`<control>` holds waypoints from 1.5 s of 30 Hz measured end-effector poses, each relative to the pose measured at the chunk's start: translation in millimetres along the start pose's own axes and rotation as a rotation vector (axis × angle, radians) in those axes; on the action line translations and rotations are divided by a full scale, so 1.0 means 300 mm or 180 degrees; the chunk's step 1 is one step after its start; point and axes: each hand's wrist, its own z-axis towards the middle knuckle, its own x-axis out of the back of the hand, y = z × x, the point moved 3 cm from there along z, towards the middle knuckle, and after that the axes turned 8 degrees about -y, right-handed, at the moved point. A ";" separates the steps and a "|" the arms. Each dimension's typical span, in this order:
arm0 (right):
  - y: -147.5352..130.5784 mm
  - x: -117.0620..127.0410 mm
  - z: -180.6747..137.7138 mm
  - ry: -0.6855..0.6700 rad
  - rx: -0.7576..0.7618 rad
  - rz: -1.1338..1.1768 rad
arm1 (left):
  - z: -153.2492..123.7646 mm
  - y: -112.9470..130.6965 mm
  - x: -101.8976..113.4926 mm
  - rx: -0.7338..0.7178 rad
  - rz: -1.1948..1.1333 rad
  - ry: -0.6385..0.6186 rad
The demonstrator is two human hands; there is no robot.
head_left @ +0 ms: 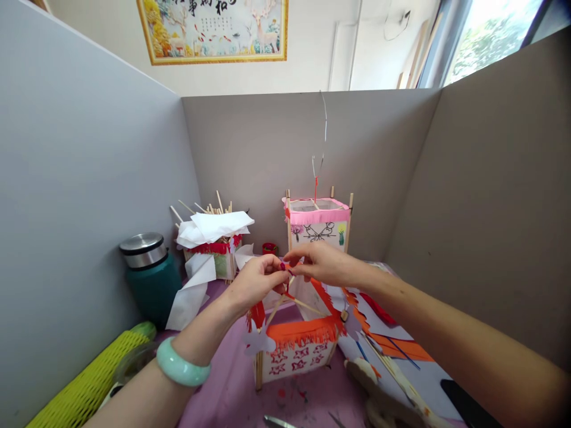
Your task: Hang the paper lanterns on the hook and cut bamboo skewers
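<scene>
My left hand [256, 279] and my right hand [319, 261] meet above a small paper lantern with an orange fringe [298, 351]. Both pinch something small and red at the top where thin wooden sticks [279, 304] cross over the lantern. The fingers of both hands are pressed together. A pale green bangle [181, 365] sits on my left wrist. Behind my hands stands a second lantern with a pink fringe [317, 223], with a thin wire hook [322, 142] rising from it.
A teal flask with a steel lid [149, 273] stands at the left. A box of wooden sticks with white paper [214, 238] is behind it. Orange and red paper strips [388, 339] lie at the right. Scissors [279, 422] lie at the front edge. Grey partitions enclose the purple table.
</scene>
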 end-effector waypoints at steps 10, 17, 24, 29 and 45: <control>-0.009 -0.030 -0.016 0.0184 -0.0196 0.0152 | 0.008 0.009 -0.008 0.0180 -0.0178 -0.0016; -0.012 -0.035 -0.014 0.0519 0.0065 -0.0187 | 0.006 0.025 -0.010 0.0237 -0.0074 -0.0008; -0.048 -0.026 -0.039 0.0546 0.0527 -0.0525 | 0.021 -0.007 0.003 0.0532 -0.0658 -0.0086; 0.004 -0.036 -0.024 0.0118 0.0153 0.0631 | 0.024 -0.006 0.011 0.0195 0.0184 0.0039; 0.111 -0.115 0.046 -0.0676 -0.0086 0.2336 | -0.009 0.027 -0.010 -0.1591 0.3567 0.0420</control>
